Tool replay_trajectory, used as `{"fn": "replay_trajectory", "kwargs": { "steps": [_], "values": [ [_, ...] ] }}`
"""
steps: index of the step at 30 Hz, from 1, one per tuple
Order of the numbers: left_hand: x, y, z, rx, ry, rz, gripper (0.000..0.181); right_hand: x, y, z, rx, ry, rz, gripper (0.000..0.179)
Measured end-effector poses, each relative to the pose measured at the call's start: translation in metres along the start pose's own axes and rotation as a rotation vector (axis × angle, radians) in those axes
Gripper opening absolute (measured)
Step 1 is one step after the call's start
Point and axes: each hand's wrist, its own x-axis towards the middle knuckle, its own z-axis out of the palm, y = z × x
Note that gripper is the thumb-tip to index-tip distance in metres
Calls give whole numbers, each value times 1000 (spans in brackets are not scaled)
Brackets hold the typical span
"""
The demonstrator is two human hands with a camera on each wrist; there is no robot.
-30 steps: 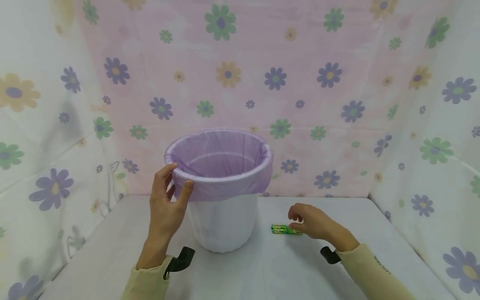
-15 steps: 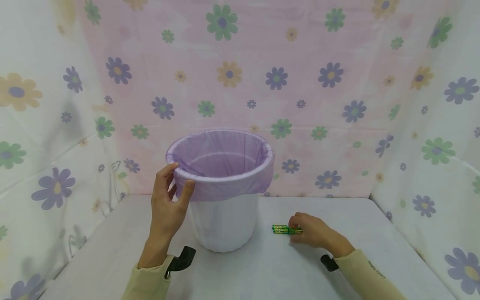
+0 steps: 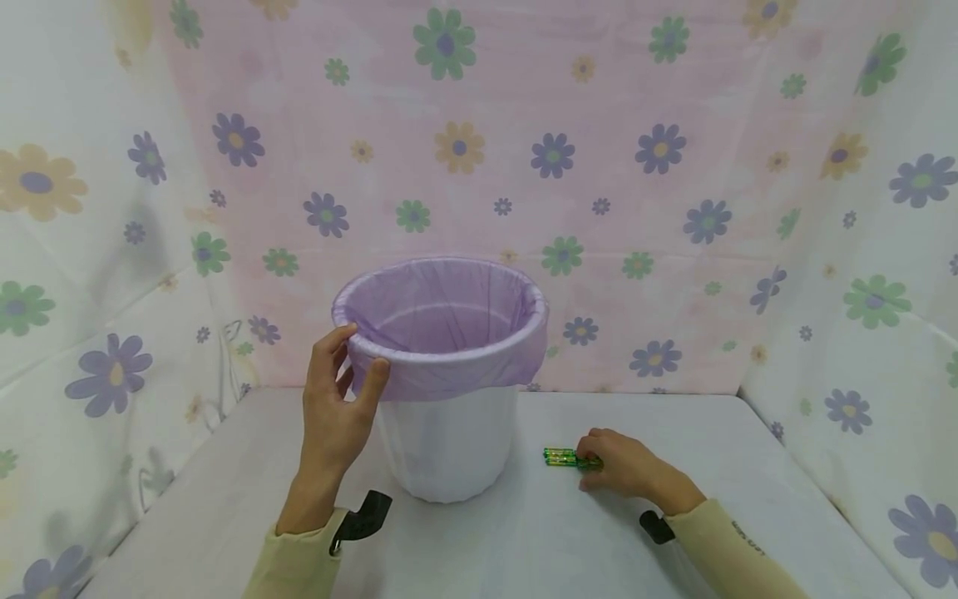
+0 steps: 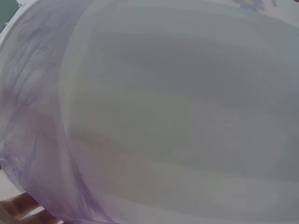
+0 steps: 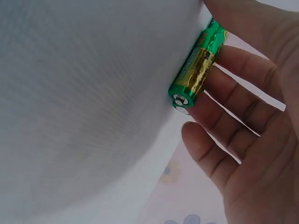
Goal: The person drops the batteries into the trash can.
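Observation:
A white trash can [image 3: 449, 449] stands upright on the table, lined with a purple trash bag [image 3: 449, 381] folded down over its rim. My left hand [image 3: 337, 424] grips the can's left front rim, thumb outside on the bag and fingertips at the rim's edge. Right of the can, my right hand [image 3: 629, 466] holds the right end of several green and gold batteries [image 3: 559, 457] lying side by side. In the right wrist view the batteries [image 5: 196, 67] sit between thumb and fingers, close to the white cloth. The thumb hides their far end.
A white cloth covers the table [image 3: 539, 549]. Floral curtains [image 3: 599, 316] enclose it at the back and both sides. Black wrist mounts [image 3: 362, 517] stick out from both sleeves.
My right hand has come down over the batteries, and its thumb and fingers have closed round their right end. The left hand keeps its hold on the can's rim.

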Motion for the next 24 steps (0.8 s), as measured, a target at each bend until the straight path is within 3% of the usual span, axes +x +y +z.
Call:
{"fn": "replay_trajectory", "kwargs": {
  "steps": [5,13,24],
  "values": [
    [0,0,0,2,3,4,51,-2,-2,-1,119,-51,17,25],
    [1,-2,0,13,4,1,50,0,6,6,283,-113,-20,14],
    [1,-1,1,20,2,3,51,-2,5,2,312,-93,-59,15]
  ]
}}
